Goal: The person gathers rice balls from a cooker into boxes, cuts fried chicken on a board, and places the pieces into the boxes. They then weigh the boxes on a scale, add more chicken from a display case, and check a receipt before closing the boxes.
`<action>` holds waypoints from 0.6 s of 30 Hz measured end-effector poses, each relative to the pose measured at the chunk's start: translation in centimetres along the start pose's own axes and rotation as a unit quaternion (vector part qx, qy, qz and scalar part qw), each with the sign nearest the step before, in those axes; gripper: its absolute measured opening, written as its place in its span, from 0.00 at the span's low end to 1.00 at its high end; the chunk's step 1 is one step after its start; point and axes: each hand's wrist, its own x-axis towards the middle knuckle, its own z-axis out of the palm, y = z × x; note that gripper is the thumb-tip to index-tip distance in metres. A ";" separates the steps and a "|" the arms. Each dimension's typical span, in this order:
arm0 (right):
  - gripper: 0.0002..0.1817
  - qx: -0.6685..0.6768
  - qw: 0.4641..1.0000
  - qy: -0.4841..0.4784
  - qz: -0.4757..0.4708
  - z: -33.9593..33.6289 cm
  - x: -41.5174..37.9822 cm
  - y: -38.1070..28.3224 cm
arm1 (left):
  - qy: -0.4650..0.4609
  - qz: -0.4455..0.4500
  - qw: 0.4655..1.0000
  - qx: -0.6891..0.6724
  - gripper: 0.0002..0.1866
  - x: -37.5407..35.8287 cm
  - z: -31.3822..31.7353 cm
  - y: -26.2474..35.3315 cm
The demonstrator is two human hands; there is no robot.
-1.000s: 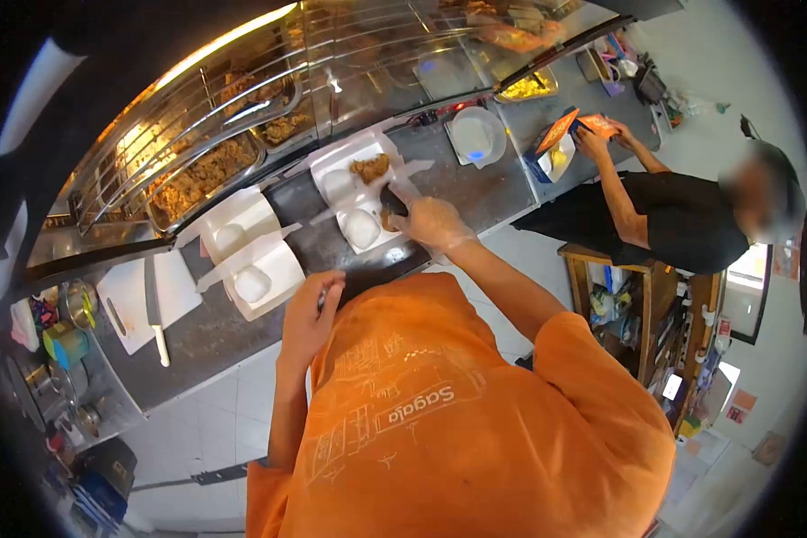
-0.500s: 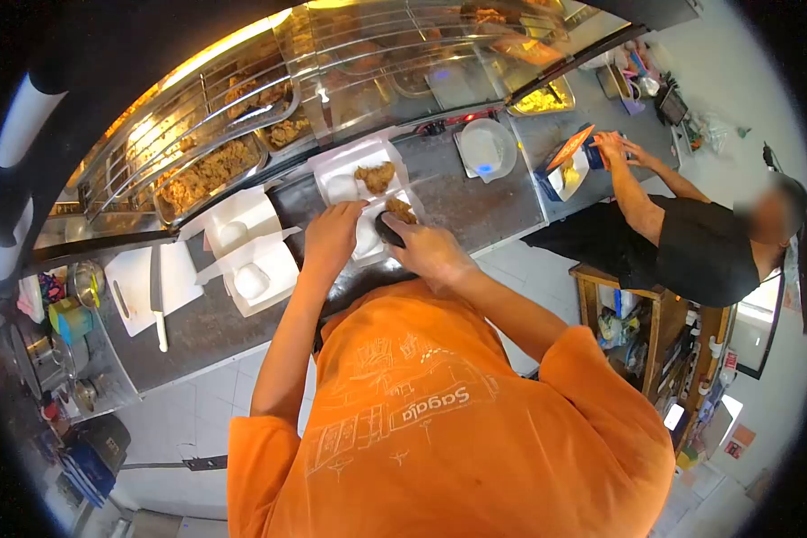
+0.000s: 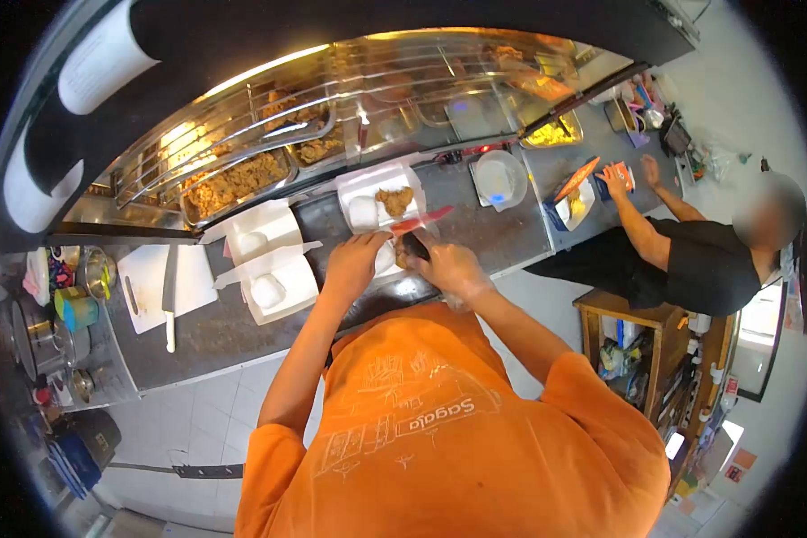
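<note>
My right hand wears a thin clear glove and grips a dark, rounded object whose kind I cannot make out. A red translucent strip shows just beyond it. My left hand has its fingers bent together at the near part of an open white food box; what they pinch is hidden. Inside that box are a white rice mound and a piece of fried chicken. Under my hands, another rice portion and chicken piece are mostly covered.
To the left stand open boxes with rice mounds, and a cutting board bearing a knife. A heated display with fried chicken runs along the back. A co-worker stands at right by a plastic tub.
The red strip has appeared by my hands. My left hand has moved nearer to the right one, away from the box's upper part. The co-worker's hands have moved apart.
</note>
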 end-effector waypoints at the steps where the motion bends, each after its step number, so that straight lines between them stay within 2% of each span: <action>1: 0.37 0.012 0.999 0.030 0.005 0.6 -0.1 0.2 | 0.005 0.002 1.000 -0.010 0.24 -0.2 0.1 -0.3; 4: 0.38 -0.001 0.997 0.081 -0.018 5.3 1.5 4.4 | 0.006 -0.001 1.000 -0.017 0.24 -0.7 -0.1 0.4; 7: 0.37 0.070 0.997 -0.006 0.021 1.4 1.1 3.2 | -0.024 -0.008 0.998 -0.055 0.24 -1.2 0.3 -0.2; 8: 0.37 0.125 0.991 0.030 -0.041 2.4 1.0 5.1 | -0.022 -0.014 0.997 -0.068 0.24 -1.4 0.2 -0.1; 9: 0.38 0.203 0.978 0.022 -0.035 -0.8 -1.6 3.2 | -0.013 0.012 0.999 -0.036 0.24 -1.8 1.1 -0.7; 10: 0.38 0.289 0.956 -0.048 0.019 -3.8 -3.4 1.7 | -0.009 0.039 0.999 -0.007 0.24 -2.5 2.2 -1.1; 12: 0.37 0.404 0.911 -0.080 0.015 -6.5 -4.8 1.4 | -0.002 0.068 0.995 0.067 0.25 -3.7 3.2 -0.6; 13: 0.37 0.458 0.884 -0.097 0.015 -7.8 -5.4 1.3 | -0.049 0.056 0.993 0.089 0.25 -4.0 3.4 -0.3; 14: 0.37 0.464 0.883 -0.047 -0.057 -7.0 -4.3 2.3 | -0.041 0.048 0.994 0.092 0.25 -4.4 4.1 -0.1; 15: 0.37 0.460 0.884 -0.053 -0.065 -6.7 -2.6 2.0 | -0.048 0.056 0.990 0.119 0.24 -4.8 4.9 -0.1; 17: 0.37 0.368 0.915 0.096 -0.134 -6.4 1.3 0.2 | -0.072 0.057 0.984 0.156 0.21 -5.4 6.0 -0.3; 18: 0.37 0.367 0.915 0.094 -0.141 -6.0 3.0 -1.1 | -0.068 0.052 0.984 0.159 0.21 -5.7 6.4 -0.5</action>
